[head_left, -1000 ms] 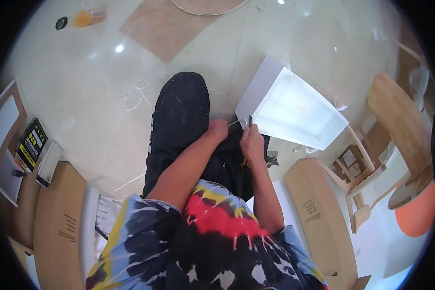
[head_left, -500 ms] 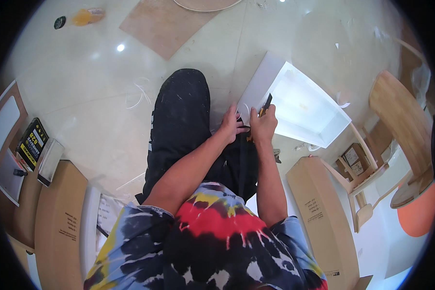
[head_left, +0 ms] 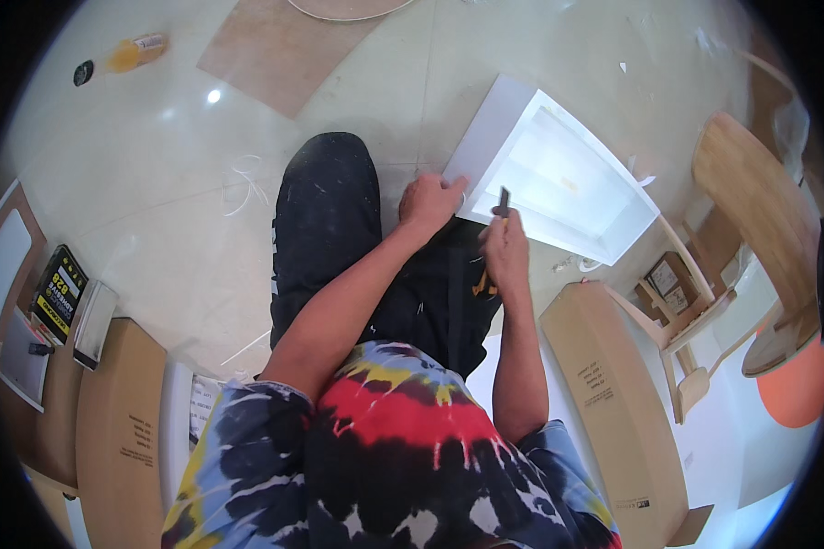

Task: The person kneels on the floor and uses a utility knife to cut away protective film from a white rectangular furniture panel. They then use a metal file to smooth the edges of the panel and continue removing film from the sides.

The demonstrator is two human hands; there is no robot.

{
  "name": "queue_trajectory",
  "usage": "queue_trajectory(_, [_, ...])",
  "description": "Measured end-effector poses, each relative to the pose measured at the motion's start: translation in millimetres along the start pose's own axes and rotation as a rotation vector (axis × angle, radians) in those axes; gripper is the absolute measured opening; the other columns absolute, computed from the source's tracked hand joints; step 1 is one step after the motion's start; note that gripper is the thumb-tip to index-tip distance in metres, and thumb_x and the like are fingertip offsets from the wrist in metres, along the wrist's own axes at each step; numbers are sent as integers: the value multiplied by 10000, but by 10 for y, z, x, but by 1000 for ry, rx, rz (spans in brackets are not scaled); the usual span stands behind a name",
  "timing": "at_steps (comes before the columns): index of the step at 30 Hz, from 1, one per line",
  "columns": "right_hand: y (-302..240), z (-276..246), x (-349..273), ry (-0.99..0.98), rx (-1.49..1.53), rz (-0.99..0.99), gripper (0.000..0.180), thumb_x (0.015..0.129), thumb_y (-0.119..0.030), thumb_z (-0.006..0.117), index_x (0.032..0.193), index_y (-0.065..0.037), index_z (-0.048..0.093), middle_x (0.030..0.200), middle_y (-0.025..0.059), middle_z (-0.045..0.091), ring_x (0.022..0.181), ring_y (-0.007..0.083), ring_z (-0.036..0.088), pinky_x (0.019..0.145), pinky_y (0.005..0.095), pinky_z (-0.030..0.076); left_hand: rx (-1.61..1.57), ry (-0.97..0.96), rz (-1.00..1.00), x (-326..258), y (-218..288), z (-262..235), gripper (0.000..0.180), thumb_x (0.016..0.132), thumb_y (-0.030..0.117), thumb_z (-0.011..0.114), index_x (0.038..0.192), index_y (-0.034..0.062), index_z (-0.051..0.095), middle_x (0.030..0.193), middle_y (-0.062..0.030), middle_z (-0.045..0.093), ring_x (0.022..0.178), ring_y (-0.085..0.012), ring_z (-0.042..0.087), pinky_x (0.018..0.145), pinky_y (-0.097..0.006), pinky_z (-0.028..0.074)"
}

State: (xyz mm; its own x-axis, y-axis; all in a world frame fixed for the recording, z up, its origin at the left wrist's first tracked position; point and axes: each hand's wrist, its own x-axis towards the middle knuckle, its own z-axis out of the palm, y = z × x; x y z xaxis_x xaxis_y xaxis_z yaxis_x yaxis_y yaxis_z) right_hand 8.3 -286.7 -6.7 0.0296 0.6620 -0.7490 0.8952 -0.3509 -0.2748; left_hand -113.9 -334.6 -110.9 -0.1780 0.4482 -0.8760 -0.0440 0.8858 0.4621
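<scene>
A white, open-topped rectangular box (head_left: 496, 123) lies on the floor ahead of my knees, tilted in the view. My left hand (head_left: 428, 203) is closed at its near left corner, with the thumb along the edge and the fingertips partly hidden. A small white curl shows beside that thumb. In my right hand (head_left: 506, 252) is a utility knife (head_left: 503, 202), gripped by its handle, with the dark tip end pointing away from me. The knife is held just over the box's near edge, to the right of my left hand.
Long cardboard cartons stand at my left (head_left: 119, 412) and right (head_left: 604, 393). Wooden chair parts (head_left: 755, 192) lie at the right. A yellow-and-black adhesive tin (head_left: 59, 293) sits at the left. Ahead are a brown sheet (head_left: 279, 59) and an orange-filled bottle (head_left: 135, 55); thin white strips (head_left: 245, 188) lie nearby.
My left hand has moved up and away from me onto the box's corner. My right hand, still holding the knife, has drawn slightly back toward me. The view has shifted a little.
</scene>
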Motion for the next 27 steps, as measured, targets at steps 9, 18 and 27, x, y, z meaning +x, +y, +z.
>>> queue_trajectory(9, [38,347,-75,-24,-330,-99,236,994,-210,503,958,23,513,787,326,630,795,527,625,689,587,471,-815,-418,-224,168,-306,181,270,869,306,750,801,56,676,644,-3,599,477,-98,489,441,-262,358])
queue_trajectory(18, [11,500,-48,4,-489,-74,239,981,-197,490,989,39,524,815,333,656,811,516,653,734,586,512,-771,-259,-404,210,-399,352,124,834,155,697,794,43,662,658,-36,597,508,-139,536,426,-295,383])
queue_trajectory(27, [96,603,13,-6,-471,-99,292,987,-206,462,973,80,516,836,360,647,827,530,647,745,586,503,-698,-137,-275,132,-482,436,189,824,100,633,674,-12,646,575,-62,581,488,-145,545,418,-313,392])
